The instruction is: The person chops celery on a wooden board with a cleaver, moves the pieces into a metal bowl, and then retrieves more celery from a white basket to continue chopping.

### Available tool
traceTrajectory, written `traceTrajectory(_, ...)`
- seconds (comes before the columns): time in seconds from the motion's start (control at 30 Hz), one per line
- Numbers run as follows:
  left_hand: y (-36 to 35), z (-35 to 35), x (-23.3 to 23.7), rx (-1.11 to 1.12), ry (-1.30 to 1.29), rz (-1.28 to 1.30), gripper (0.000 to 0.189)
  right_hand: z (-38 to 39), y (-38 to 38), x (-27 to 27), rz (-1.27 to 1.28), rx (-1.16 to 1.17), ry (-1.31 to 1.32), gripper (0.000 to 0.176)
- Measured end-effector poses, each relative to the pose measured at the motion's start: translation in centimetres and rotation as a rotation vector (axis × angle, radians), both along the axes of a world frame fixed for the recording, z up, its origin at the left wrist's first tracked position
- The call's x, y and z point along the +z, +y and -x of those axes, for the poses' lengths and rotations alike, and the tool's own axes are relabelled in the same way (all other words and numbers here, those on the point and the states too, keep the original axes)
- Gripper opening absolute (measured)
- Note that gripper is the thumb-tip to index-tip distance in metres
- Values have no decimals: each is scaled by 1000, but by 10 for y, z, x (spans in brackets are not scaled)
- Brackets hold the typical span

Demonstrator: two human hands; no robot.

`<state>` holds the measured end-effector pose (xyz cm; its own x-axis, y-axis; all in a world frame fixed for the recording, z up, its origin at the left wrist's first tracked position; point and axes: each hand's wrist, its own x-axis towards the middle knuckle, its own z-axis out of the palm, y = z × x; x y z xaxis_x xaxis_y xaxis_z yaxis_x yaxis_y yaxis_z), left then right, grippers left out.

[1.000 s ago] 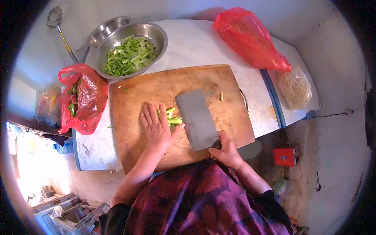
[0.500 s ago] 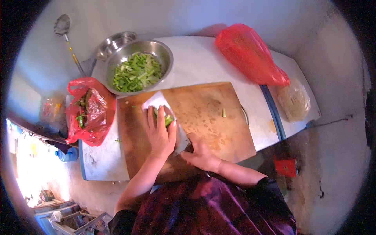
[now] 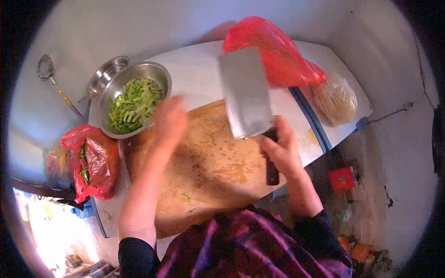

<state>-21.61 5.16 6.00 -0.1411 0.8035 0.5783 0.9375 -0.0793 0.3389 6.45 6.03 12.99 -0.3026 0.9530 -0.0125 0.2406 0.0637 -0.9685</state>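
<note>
A broad cleaver (image 3: 247,90) is raised over the right half of the wooden cutting board (image 3: 208,162), its blade upright and bare. My right hand (image 3: 283,147) is closed round its dark handle. Beside the right rim of a steel bowl (image 3: 166,76), my left hand (image 3: 170,121) is smeared by motion, so its fingers do not show clearly. Chopped green stalks (image 3: 134,104) fill much of the bowl. A few green scraps (image 3: 186,196) lie near the board's front edge.
A second steel bowl (image 3: 104,74) stands behind the first. An open red bag (image 3: 99,162) holding green peppers sits at the left. Another red bag (image 3: 273,51) and a clear bag of noodle-like strands (image 3: 337,99) lie at the right. A skimmer (image 3: 58,83) leans on the wall.
The cleaver has gone from low over the board, with greens on its blade under my left hand, up and right with a bare blade. My left hand has moved toward the bowl.
</note>
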Motion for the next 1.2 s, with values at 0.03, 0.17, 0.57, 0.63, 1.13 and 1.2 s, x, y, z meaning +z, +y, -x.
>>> traceTrajectory(0.03, 5, -31, -11, -259, -105, 44, 26, -15, 0, 2, -20, -70, -34, 23)
traceTrajectory(0.17, 34, -129, -65, -495, 312, 140, 18, -56, -10, -6, -27, -195, 121, 23)
traceTrajectory(0.57, 9, -86, 4, -130, 112, 540, 25, -103, -40, -28, -75, -163, -150, 27)
traceTrajectory(0.63, 4, -27, 27, 87, 61, 377, 29, -97, -38, -27, -175, -103, -310, 30)
traceTrajectory(1.13, -243, -32, -9, 496, -525, -279, 16, -32, -5, -87, -955, 394, -866, 30)
traceTrajectory(1.2, -265, -54, -14, 590, -548, -360, 15, -34, -3, -84, -886, 486, -838, 29)
